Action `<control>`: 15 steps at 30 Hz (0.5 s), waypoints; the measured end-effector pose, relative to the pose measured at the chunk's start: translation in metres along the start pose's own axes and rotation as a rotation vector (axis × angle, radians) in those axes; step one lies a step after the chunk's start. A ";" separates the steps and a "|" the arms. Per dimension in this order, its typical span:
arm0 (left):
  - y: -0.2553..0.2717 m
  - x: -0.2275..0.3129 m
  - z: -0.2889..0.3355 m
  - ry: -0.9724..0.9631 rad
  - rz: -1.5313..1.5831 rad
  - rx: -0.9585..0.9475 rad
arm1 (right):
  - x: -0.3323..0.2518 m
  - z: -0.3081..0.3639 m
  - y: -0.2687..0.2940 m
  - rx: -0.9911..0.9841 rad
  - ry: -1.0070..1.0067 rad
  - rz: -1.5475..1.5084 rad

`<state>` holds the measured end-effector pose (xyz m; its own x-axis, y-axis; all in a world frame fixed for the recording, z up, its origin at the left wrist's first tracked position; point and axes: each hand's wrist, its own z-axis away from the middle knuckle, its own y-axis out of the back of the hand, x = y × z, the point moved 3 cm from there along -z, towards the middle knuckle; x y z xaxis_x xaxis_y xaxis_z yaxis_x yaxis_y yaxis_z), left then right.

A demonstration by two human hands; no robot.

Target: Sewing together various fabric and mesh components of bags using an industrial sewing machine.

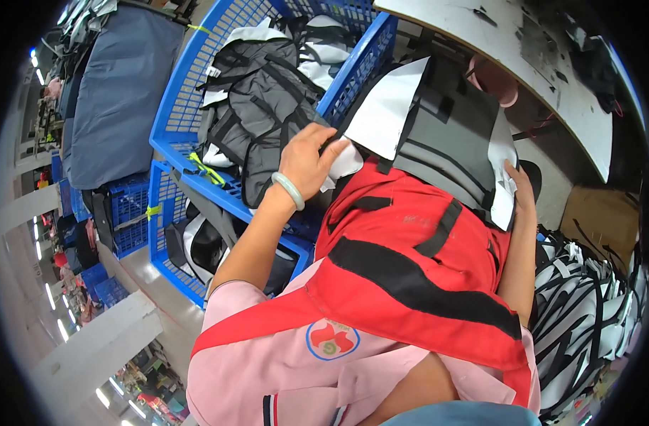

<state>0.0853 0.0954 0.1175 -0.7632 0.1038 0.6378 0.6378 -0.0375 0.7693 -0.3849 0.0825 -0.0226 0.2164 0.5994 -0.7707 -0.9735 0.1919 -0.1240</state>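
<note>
Fabric (pixel 448 145), grey with white edges, lies over the red apron (pixel 370 302), my left hand (pixel 308 162) and right hand (pixel 523 188) each pinching a white margin, and I judge it light, floppy, best held by those opposite edges.

Close fisheye view downward from the head

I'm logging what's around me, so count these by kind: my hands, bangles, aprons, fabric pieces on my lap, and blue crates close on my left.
Hands: 2 (left hand, right hand)
Pale green bangle: 1
Red apron: 1
Grey-and-white fabric piece: 1
Blue crates: 2 (upper crate, lower crate)
Total: 7
</note>
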 end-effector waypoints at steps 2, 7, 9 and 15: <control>-0.008 0.002 0.002 -0.014 -0.126 -0.034 | -0.005 0.009 0.000 0.057 0.020 -0.005; -0.040 -0.049 -0.017 0.055 0.181 -0.192 | -0.027 0.025 0.005 0.137 0.166 0.064; -0.038 -0.040 -0.030 0.102 0.373 -0.192 | -0.049 0.043 0.014 0.146 0.251 0.147; -0.026 0.092 -0.090 -0.031 0.799 -0.435 | -0.046 0.098 0.091 0.389 0.364 0.452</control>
<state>-0.0103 0.0161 0.1595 -0.1039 -0.0878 0.9907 0.8757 -0.4804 0.0493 -0.4765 0.1481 0.0629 -0.3083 0.4007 -0.8628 -0.8504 0.2904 0.4387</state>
